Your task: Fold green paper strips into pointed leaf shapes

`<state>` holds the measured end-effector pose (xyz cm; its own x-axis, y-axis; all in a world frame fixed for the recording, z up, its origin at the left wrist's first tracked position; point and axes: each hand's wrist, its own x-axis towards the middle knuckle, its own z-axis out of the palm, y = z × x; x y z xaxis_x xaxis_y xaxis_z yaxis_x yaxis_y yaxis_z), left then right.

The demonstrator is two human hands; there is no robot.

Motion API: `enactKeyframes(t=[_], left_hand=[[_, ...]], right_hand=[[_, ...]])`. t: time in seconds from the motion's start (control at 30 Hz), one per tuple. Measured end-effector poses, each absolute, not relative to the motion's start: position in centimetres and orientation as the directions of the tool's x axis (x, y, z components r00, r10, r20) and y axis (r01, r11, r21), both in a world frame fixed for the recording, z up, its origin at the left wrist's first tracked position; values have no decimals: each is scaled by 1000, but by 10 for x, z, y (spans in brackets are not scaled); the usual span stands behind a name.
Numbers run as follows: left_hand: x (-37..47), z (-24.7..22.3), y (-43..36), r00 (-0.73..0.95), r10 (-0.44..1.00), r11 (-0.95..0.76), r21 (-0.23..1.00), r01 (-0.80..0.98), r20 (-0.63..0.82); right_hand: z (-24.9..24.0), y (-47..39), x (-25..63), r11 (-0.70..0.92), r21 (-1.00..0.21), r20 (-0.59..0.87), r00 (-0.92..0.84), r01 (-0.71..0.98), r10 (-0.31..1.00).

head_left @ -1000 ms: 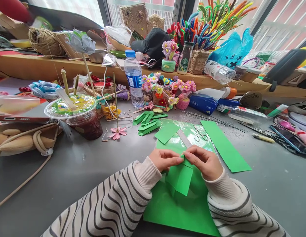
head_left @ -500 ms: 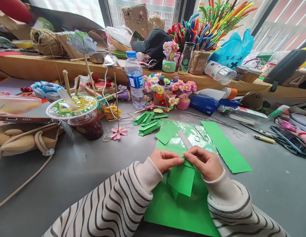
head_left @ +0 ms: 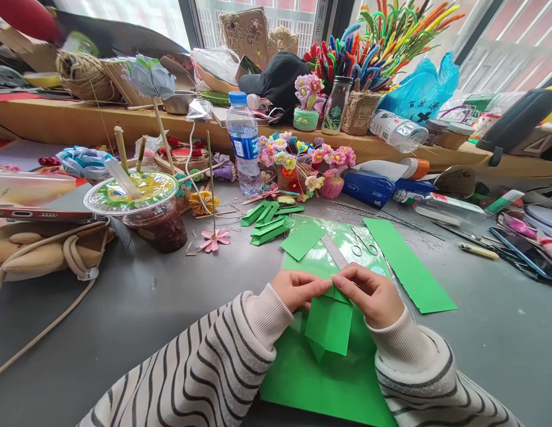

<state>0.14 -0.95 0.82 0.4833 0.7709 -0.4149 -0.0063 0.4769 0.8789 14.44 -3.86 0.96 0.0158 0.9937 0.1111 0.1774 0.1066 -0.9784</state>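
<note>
Paper, green and creased lengthwise, sits between our two hands in front of us, its lower end angled toward us over a larger green sheet. With our left hand we pinch the far end of it between thumb and forefinger, the tips closed on the edge. With our right hand we grip the same end from the other side, thumb and forefinger pressed together so that the two hands nearly meet at the tips; how the remaining fingers lie beneath we cannot tell. Just beyond our knuckles we see a ruler and a pair of scissors, both on a glossy clear cover over the green sheet. To the left of the ruler lies a green rectangle, and to the right of our hands a long green strip rests slantwise, partly on the grey table. Farther off to the left we have a small pile of folded green pieces, with a pink flower on an upright stem near it. Beyond these stand a lidded drink cup, tilted, and a water bottle with a blue cap, upright.
</note>
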Motion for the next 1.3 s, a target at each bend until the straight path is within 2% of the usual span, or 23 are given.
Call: enactKeyframes(t=[0.37, 0.6, 0.8, 0.9, 1.03, 1.3], left_hand=[[1, 7, -9, 470, 780, 451, 892, 36, -413], [1, 8, -10, 467, 798, 421, 907, 21, -382], [0, 6, -7, 476, 781, 424, 903, 70, -404], [-1, 7, -7, 466, 776, 415, 901, 129, -425], [-2, 10, -7, 524, 748, 372, 911, 177, -407], [-4, 10, -7, 614, 712, 320, 936, 150, -342]], right_hand=[[12, -38, 146, 122, -959, 109, -66, 256, 992], [10, -40, 143, 126, -973, 133, 27, 192, 991], [11, -36, 150, 62, -968, 58, -23, 244, 998], [12, -37, 152, 137, -931, 126, -56, 338, 990], [16, -39, 151, 257, -852, 175, -214, 457, 961], [15, -40, 149, 297, -830, 163, -304, 473, 939]])
